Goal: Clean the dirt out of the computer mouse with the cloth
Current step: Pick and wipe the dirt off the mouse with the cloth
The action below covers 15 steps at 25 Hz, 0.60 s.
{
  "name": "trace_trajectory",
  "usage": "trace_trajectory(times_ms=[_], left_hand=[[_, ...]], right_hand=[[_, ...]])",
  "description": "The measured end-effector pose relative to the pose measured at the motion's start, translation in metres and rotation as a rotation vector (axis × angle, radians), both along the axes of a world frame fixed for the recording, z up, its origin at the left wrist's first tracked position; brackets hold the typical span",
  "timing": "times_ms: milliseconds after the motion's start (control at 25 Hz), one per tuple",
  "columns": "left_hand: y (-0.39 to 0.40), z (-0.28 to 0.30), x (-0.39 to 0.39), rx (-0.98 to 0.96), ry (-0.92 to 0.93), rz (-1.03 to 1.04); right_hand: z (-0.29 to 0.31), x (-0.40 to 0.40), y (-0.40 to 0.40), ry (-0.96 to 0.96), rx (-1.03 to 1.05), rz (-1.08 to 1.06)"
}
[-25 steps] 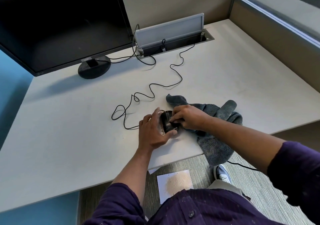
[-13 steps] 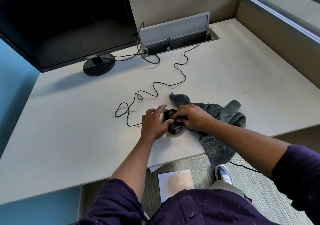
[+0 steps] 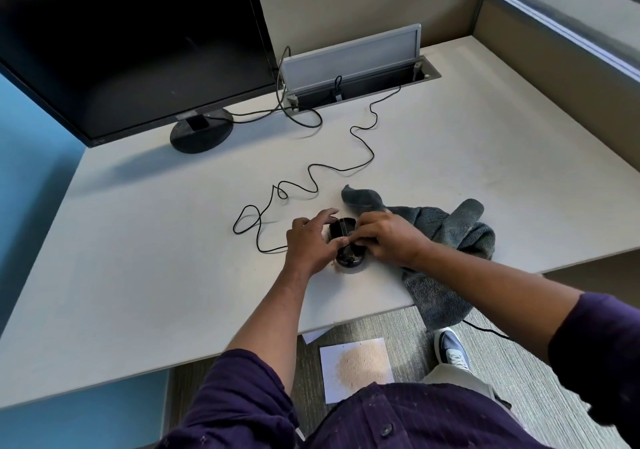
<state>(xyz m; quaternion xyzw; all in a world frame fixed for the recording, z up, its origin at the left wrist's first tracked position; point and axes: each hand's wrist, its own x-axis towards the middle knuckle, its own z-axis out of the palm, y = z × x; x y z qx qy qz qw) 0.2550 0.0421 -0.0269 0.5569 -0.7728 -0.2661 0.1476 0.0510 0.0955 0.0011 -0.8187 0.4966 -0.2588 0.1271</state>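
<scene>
A black wired computer mouse (image 3: 349, 257) lies on the pale desk (image 3: 156, 275) near its front edge, with tan grains on its rear and on the desk around it. My left hand (image 3: 310, 246) holds its left side, thumb across the top. My right hand (image 3: 389, 237) grips its right side with curled fingers. The grey cloth (image 3: 453, 232) lies crumpled beneath and behind my right wrist, and one end hangs over the desk edge. Most of the mouse is hidden by my fingers.
The mouse cable (image 3: 311, 185) loops back to an open cable hatch (image 3: 353, 64). A dark monitor (image 3: 131, 50) stands at the back left. On the floor lie a white paper with a sand pile (image 3: 358, 367) and my shoe (image 3: 450, 348).
The mouse was tipped on its side between my hands; now it lies flat on the desk. Both hands stay on it, and the left fingers have spread over its front.
</scene>
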Motion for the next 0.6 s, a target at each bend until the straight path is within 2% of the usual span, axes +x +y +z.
trace_trajectory(times_ms=[200,360,520,600], left_hand=[[-0.002,0.003,-0.002,0.026,-0.007,0.009],[-0.003,0.002,-0.001,0.049,0.021,0.014],[-0.005,0.003,-0.003,0.048,0.029,0.026],[-0.006,0.004,-0.004,0.059,0.02,0.019]], right_hand=[[-0.006,-0.007,0.012,0.087,-0.025,0.178],[-0.003,0.0,0.007,0.11,-0.104,0.117],[-0.01,0.002,0.019,0.252,-0.178,0.431],[-0.005,-0.003,0.008,0.245,-0.192,0.437]])
